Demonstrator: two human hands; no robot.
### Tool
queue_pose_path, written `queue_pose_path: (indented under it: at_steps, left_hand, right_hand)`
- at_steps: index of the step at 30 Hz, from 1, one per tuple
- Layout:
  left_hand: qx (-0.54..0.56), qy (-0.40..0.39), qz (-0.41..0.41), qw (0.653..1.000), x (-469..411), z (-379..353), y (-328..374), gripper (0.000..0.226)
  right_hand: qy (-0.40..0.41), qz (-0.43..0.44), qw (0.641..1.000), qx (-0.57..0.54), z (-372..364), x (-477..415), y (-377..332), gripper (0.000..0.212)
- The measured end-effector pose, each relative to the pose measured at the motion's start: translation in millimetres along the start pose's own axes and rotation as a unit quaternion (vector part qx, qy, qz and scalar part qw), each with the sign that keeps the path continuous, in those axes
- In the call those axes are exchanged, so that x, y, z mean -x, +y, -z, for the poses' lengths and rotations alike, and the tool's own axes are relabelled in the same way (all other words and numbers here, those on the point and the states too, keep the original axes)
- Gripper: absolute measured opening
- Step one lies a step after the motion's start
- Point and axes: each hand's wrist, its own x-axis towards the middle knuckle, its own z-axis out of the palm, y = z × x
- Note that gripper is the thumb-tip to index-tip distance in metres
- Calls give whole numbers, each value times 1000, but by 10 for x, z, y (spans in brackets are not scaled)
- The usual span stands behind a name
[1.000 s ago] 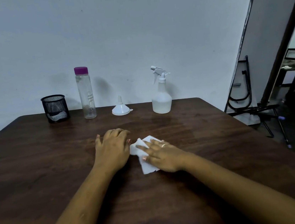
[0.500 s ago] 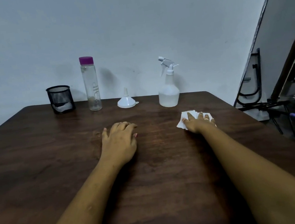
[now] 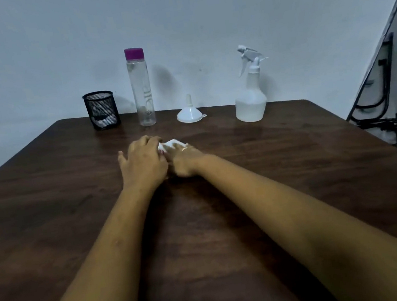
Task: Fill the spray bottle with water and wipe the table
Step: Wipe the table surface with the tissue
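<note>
the right hand [image 3: 186, 160] lies on a small white cloth [image 3: 175, 143] and presses it down on the brown table [image 3: 309, 186], with its fingers laid flat over the cloth and not curled round it, though the hand is a bit blurry. the left hand [image 3: 142, 161] rests on the table just beside it, fingers loosely bent and holding nothing, its tips right at the edge of the cloth. the cloth is near the middle of the table, a little toward the far side. at the back stands the spray bottle [image 3: 251, 101], upright with its top on, and it looks like there is water in its lower part, so i think the filling is done. the white funnel [image 3: 190, 115] sits upside down near it, and the tall clear bottle [image 3: 140, 90] with the purple cap looks almost empty, which fits that. a black mesh cup [image 3: 101, 111] stands left of the tall bottle. a patch of table in front of the spray bottle looks darker, maybe wet, but i can't be sure. so wiping looks like the step going on now, and what is left, i think, is to rub the cloth over the rest of the table.
</note>
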Motion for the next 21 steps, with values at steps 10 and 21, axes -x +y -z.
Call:
queue_pose_path:
  at_steps: [10,21]
  left_hand:
    - [-8,-3,-96,995,125,-122,253,42]
    - [1,-12,-145,989,275,-134,465,54]
  right_hand:
    - [2,16,1000,-27,-29,969,394,53]
    - [53,-449,890,-58,-116,1570,2366,58]
